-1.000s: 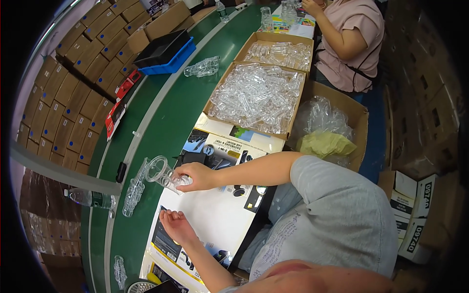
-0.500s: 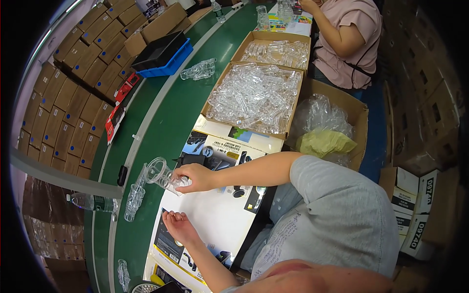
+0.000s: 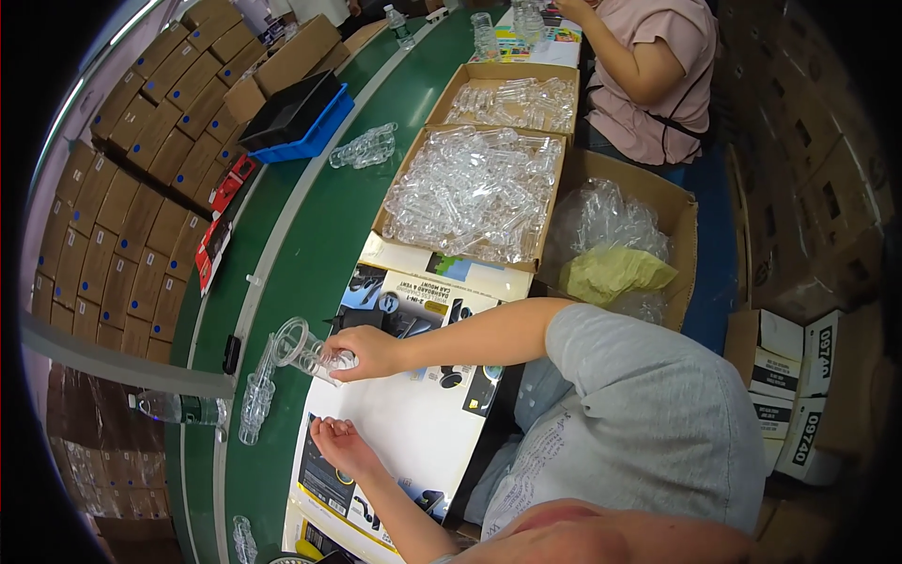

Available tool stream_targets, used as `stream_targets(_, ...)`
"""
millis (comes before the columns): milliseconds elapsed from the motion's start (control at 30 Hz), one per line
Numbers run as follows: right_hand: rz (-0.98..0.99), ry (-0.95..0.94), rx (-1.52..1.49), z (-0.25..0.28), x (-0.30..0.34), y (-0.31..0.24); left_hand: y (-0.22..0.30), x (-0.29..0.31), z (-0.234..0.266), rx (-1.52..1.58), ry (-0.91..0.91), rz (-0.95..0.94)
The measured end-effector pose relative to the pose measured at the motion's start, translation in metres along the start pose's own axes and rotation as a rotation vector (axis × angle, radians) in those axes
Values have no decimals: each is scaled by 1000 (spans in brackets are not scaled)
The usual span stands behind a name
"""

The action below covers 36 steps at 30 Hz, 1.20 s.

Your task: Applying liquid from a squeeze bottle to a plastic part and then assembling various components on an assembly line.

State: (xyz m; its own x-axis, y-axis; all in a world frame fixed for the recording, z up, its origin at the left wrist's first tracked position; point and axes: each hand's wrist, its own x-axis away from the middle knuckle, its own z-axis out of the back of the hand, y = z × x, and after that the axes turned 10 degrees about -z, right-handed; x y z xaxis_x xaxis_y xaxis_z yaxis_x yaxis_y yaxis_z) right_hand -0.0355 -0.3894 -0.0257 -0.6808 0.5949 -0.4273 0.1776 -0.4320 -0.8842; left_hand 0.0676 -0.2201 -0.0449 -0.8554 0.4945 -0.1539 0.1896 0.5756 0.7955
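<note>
My right hand (image 3: 368, 353) is closed around a clear plastic cup-shaped piece (image 3: 303, 350). Its wide round rim points left, out over the green surface, and its narrower end shows at my fingers. My left hand (image 3: 342, 446) rests lower down over the white printed card sheet (image 3: 413, 414), fingers loosely curled and nothing seen in them. Just left of the held piece, a longer clear plastic piece (image 3: 256, 404) lies on the green table (image 3: 301, 254); the rim overlaps its upper end in view, and I cannot tell whether they touch.
Two shallow cartons (image 3: 547, 202) of clear plastic pieces stand beyond the card. A deeper carton (image 3: 684, 226) with plastic bags is at right. A blue tray (image 3: 324, 132), a water bottle (image 3: 178, 408) and a metal rail (image 3: 122, 357) are leftward. Another person (image 3: 648, 85) sits at the far right.
My view has shifted slightly, moving the scene a little left and down. My right hand keeps its grip, with the piece turned slightly. My left hand stays almost in place.
</note>
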Motion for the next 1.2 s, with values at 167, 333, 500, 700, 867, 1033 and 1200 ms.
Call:
stream_targets(167, 18, 76, 9, -2, -2, 6, -9, 10, -15, -313, 48, -119)
stream_targets(333, 36, 68, -54, -2, -3, 5, -20, 5, 2, -528, 45, -176)
stream_targets(500, 20, 56, -71, 2, 0, 2, -26, 6, 5, -687, 19, -233)
stream_targets(700, 14, 89, -89, 4, 0, 7, -26, 10, -9, -777, -5, -233)
stream_targets(867, -30, 58, -87, 1, -3, 17, -27, 10, -7, -844, 8, -296)
stream_targets(1033, -43, 48, -83, -2, -5, 19, -23, 5, 14, -1020, 81, -266)
stream_targets(1200, -29, 5, -84, -6, -2, 14, -28, 12, -12, -905, 11, -328)
